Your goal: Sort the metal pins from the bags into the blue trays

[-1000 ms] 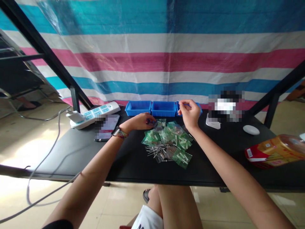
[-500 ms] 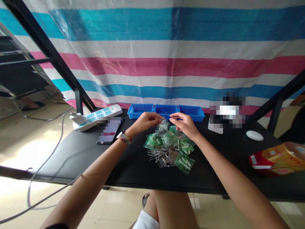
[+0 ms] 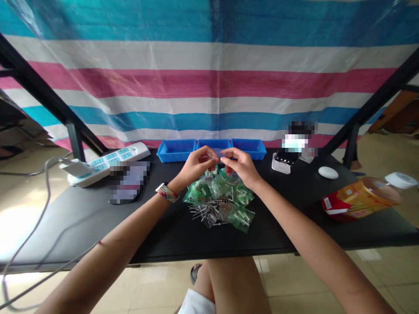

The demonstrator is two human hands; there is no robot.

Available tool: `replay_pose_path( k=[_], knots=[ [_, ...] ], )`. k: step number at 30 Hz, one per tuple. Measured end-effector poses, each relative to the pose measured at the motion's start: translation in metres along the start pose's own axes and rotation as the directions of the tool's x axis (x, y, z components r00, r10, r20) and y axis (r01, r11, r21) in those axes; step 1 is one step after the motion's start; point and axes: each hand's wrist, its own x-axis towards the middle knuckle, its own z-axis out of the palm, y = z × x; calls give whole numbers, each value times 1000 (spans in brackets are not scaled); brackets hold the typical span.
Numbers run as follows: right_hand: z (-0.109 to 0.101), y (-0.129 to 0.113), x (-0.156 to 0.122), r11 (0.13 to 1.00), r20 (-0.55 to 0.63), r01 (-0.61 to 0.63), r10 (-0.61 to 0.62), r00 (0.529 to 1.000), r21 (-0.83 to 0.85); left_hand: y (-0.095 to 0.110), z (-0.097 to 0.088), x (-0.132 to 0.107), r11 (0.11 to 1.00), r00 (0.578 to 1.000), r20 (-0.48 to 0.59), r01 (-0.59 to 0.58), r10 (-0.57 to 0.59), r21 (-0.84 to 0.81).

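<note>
A heap of small clear bags with green inserts and loose metal pins lies on the black table. Above its far edge my left hand and my right hand meet, both pinching the same small clear bag between fingertips. A beaded band sits on my left wrist. Three blue bins stand in a row just behind my hands.
A white power strip with a plug and a phone lie to the left. At right are a white device, a white mouse and a tipped bottle with a red-yellow label. A striped tarp hangs behind.
My right hand came down from the right blue bin to the heap and joined my left hand on a small bag. Both hands lifted slightly; the view shifted right.
</note>
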Motion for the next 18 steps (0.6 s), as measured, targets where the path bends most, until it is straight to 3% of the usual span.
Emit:
replay_pose_path(
  k=[4, 9, 14, 18],
  knots=[
    [1, 3, -1, 1000, 52, -8, 8, 999, 1, 1, 2, -6, 1000, 998, -56, 22, -22, -9],
    [4, 5, -6, 977, 33, 180, -178, 984, -118, 7, -9, -14, 997, 987, -152, 60, -52, 47],
    [7, 0, -12, 843, 37, 417, -431, 901, -339, 8, -20, -14, 982, 981, -82, 182, -178, 41],
    [7, 1, -14, 741, 108, 502, -512, 852, -446, 7, -18, -14, 983, 976, -116, 180, -183, -34]
  ],
)
